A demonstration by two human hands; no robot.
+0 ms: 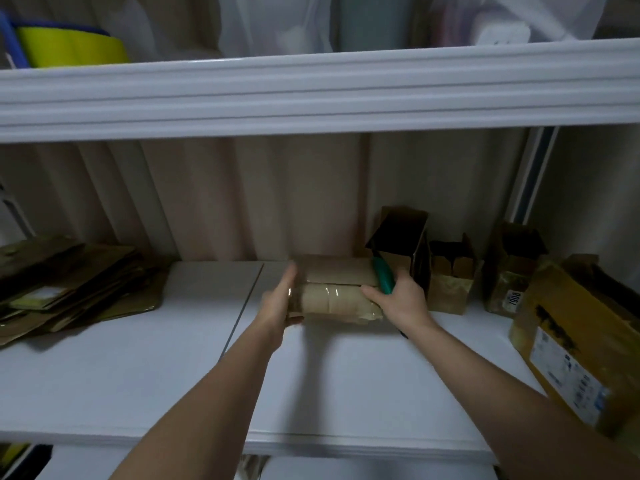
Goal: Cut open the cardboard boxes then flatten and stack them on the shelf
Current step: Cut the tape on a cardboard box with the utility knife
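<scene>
Now, steady the taped cardboard box (334, 289) before any cutting. Sits on the white shelf (173, 358), mid-board, between the stack of flattened cardboard (69, 282) at far left and the opened boxes at right. Held at both ends: left hand (280, 301) flat against the left end, fingers straight and pressing, thumb under the lower edge; right hand (398, 296) at the right end, fingers curled round a green-handled cutter (382, 277), with the thumb reaching onto the box top. Blade not visible, so cannot tell whether extended.

Judged as the step in hand: squaring the box up for the cut along the top seam, where clear tape shines across the middle join. To do it well:

- Keep the left palm on the end face, clear of the seam line, never ahead of the blade.
- Draw the cutter along the join shallowly, just through tape, away from the holding hand.
- Slit the end tapes too, else the flaps will likely resist folding.
- Pull the box a little forward first; the tall open box (401, 244) stands just beside the right hand and could be knocked.

Afterwards, press flat and slide onto the left stack. Remaining at right: two small open boxes (450, 275) (509, 268) and a larger labelled box (571, 341).
</scene>
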